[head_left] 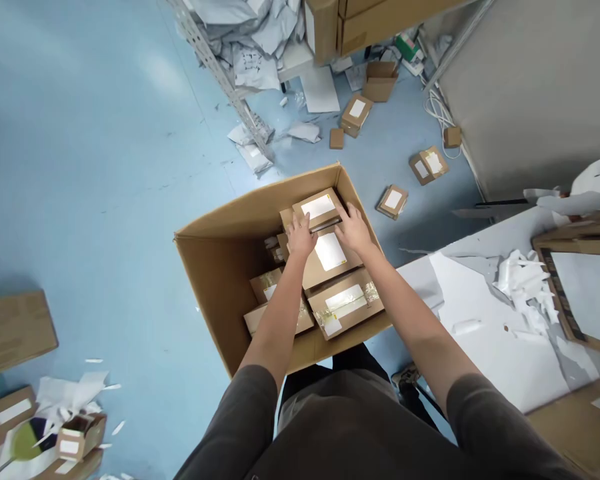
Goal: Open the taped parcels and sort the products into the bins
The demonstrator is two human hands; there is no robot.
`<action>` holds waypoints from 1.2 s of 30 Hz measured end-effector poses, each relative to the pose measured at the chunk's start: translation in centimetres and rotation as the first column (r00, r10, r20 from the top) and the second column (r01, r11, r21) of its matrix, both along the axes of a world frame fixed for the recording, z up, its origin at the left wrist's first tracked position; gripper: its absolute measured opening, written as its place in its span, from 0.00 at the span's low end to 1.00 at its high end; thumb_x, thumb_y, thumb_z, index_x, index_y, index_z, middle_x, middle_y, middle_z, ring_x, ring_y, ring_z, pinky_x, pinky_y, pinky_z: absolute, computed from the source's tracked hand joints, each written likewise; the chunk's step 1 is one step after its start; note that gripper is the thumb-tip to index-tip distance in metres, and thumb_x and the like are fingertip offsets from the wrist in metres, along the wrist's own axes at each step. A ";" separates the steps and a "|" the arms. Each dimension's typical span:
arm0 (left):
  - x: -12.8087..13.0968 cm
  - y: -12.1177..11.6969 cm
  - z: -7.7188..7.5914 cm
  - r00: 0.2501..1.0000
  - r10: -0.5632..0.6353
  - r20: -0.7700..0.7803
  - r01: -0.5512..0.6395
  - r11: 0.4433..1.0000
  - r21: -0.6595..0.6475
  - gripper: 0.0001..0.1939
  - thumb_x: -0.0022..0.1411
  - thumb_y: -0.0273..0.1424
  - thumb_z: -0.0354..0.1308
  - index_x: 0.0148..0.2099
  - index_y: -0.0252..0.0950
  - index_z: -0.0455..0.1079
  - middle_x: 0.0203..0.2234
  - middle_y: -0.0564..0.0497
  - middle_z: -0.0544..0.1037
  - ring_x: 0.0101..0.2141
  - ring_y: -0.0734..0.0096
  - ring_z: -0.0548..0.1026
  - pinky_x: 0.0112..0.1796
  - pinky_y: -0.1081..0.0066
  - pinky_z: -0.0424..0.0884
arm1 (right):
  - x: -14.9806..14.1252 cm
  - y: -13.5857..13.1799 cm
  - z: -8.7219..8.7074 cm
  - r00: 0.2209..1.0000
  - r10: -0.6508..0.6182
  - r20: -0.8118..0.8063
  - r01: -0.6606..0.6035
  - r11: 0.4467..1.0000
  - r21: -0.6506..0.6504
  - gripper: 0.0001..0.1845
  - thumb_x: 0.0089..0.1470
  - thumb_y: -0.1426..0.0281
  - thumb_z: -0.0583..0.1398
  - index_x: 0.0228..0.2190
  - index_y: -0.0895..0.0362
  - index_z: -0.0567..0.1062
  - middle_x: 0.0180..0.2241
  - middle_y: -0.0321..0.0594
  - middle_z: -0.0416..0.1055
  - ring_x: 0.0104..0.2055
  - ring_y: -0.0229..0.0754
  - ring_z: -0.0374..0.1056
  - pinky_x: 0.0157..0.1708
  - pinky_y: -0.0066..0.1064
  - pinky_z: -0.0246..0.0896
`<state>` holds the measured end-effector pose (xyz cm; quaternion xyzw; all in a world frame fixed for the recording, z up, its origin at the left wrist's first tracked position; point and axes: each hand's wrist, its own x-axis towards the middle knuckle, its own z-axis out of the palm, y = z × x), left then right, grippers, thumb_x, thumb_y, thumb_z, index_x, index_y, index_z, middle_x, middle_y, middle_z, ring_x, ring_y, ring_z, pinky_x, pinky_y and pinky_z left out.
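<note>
A large open cardboard carton (205,280) stands in front of my body with several smaller taped boxes packed inside. My left hand (301,237) rests with spread fingers at the left corner of a labelled middle box (329,252). My right hand (353,230) lies at the right end of that box, its index finger stretched toward a farther labelled box (318,207). A narrow dark gap runs between these two boxes. Nearer me sits a box with clear tape and a white label (347,303). On the carton's left side, lower boxes (267,285) are partly hidden by my left forearm.
Small boxes (393,201) lie on the blue floor beyond the carton. A metal rack (220,73) with white parcels stands at the far side. To the right is a white-covered surface (495,340) with paper scraps. More cardboard (17,333) lies at left.
</note>
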<state>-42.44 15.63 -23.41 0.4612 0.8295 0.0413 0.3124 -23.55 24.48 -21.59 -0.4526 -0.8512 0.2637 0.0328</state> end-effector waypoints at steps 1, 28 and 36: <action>-0.2 0.6 -1.2 1.000 0.004 0.013 -0.004 1.000 -0.012 0.45 0.70 0.41 0.64 0.82 0.47 0.50 0.81 0.41 0.43 0.76 0.35 0.50 0.69 0.41 0.63 | -0.5 0.5 -1.3 1.000 -0.011 -0.005 0.011 1.000 -0.019 0.41 0.66 0.66 0.58 0.76 0.54 0.54 0.76 0.55 0.50 0.74 0.68 0.50 0.69 0.66 0.57; -1.0 2.1 -5.0 0.975 0.096 0.198 -0.094 0.995 -0.020 0.44 0.71 0.37 0.64 0.81 0.54 0.49 0.77 0.38 0.56 0.62 0.41 0.75 0.62 0.51 0.71 | -3.2 4.0 -5.9 0.935 -0.057 0.350 0.113 0.983 -0.143 0.44 0.65 0.70 0.63 0.76 0.52 0.56 0.61 0.57 0.63 0.54 0.57 0.73 0.60 0.45 0.64; -1.5 1.2 -1.7 0.986 0.067 0.151 -0.085 0.989 0.117 0.51 0.63 0.34 0.74 0.80 0.54 0.52 0.78 0.38 0.52 0.70 0.39 0.66 0.66 0.52 0.66 | -2.3 2.6 -3.8 0.974 -0.118 0.195 0.124 0.992 -0.016 0.42 0.64 0.69 0.63 0.75 0.51 0.59 0.57 0.54 0.64 0.54 0.57 0.70 0.58 0.48 0.66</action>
